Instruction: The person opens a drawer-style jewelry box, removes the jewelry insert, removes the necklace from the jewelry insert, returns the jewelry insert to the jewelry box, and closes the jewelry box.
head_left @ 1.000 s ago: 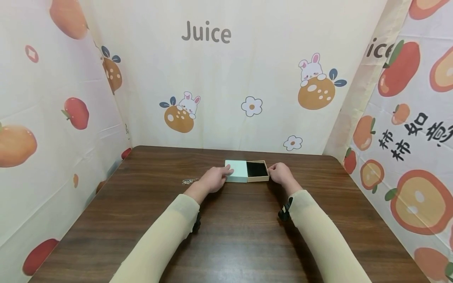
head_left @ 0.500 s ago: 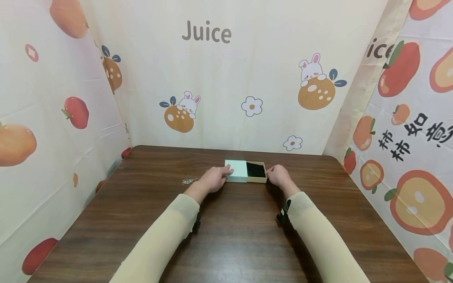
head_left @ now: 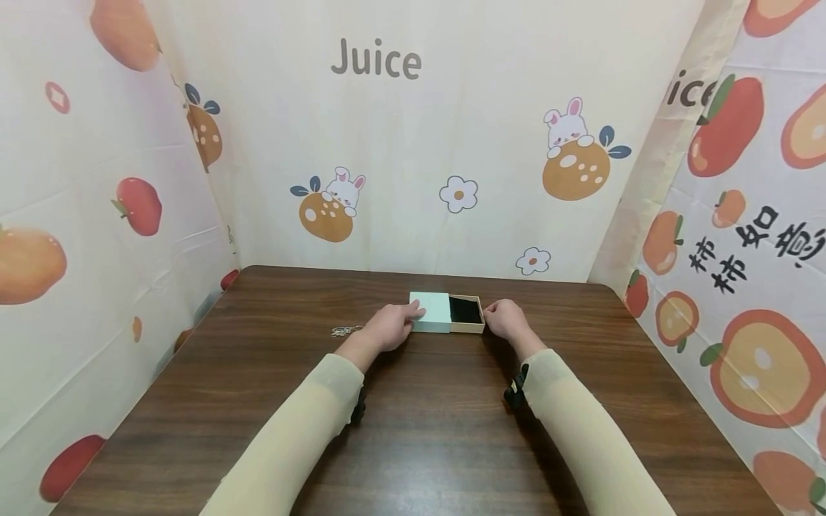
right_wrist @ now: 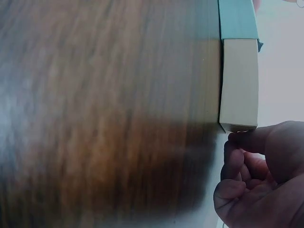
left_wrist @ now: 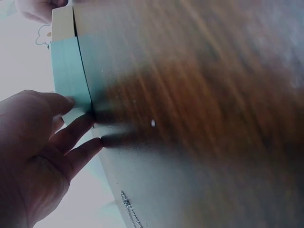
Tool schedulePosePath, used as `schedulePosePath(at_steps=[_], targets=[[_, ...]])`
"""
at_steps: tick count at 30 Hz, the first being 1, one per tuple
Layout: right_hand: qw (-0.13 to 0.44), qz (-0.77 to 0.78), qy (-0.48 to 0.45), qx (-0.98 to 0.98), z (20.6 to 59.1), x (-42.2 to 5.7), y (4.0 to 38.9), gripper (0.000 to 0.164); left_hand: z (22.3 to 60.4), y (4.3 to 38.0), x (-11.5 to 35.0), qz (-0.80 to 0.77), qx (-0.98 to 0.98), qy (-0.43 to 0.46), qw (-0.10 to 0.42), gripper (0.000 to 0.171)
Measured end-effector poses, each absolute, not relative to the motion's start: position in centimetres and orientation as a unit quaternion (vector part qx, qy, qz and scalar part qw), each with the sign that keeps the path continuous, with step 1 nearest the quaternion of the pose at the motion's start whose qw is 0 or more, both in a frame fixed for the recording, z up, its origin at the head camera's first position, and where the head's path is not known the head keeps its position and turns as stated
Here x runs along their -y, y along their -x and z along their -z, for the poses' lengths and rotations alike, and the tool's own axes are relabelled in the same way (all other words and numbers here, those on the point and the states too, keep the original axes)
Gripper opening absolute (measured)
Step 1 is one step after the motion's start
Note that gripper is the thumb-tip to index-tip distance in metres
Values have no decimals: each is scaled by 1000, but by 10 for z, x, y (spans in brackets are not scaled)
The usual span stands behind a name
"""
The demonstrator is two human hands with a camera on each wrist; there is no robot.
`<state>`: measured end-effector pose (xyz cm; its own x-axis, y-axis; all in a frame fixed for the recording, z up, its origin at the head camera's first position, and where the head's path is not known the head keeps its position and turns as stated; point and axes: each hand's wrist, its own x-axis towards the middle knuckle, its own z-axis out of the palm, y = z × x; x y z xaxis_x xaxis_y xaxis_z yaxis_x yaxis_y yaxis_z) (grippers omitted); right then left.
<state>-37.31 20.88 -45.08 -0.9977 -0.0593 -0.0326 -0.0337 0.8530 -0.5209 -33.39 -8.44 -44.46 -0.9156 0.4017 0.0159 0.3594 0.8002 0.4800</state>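
Note:
A small drawer-style gift box lies near the table's far edge, its pale blue sleeve (head_left: 435,312) on the left and its beige drawer (head_left: 467,328) partly drawn out to the right. Black lining (head_left: 465,310) shows inside the drawer. My left hand (head_left: 390,326) holds the sleeve by its left end; in the left wrist view, two other fingers extend toward the table. At the drawer's outer end is my right hand (head_left: 508,319), fingers curled. Its thumb and forefinger tips pinch close together there in the right wrist view. Left of the box lies a silver chain (head_left: 346,331).
The dark wooden table (head_left: 426,430) stretches toward me. Behind it hangs a cream curtain (head_left: 400,129) with fruit and rabbit prints. Printed cloths stand at both sides.
The drawer has slid a little left into the sleeve, and my right hand has moved left with it. My left hand and the chain have stayed in place.

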Motion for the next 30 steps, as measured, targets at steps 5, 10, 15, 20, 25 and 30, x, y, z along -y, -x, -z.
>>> schedulePosePath(at_steps=[5, 10, 15, 20, 25, 30], targets=[[27, 274, 23, -961, 453, -206, 374, 38, 445, 335, 84, -245, -948, -198, 46, 50], [24, 280, 21, -959, 452, -205, 374, 38, 446, 335, 84, -240, -949, -201, 45, 49], [26, 276, 27, -961, 451, -202, 373, 35, 446, 335, 84, -240, -949, -199, 44, 49], [26, 274, 30, -961, 452, -199, 374, 35, 447, 336, 84, -244, -948, -200, 48, 50], [25, 277, 29, -960, 453, -196, 374, 35, 446, 335, 84, -240, -948, -205, 44, 50], [33, 283, 32, -958, 452, -193, 375, 47, 445, 334, 84, -239, -947, -209, 43, 50]])
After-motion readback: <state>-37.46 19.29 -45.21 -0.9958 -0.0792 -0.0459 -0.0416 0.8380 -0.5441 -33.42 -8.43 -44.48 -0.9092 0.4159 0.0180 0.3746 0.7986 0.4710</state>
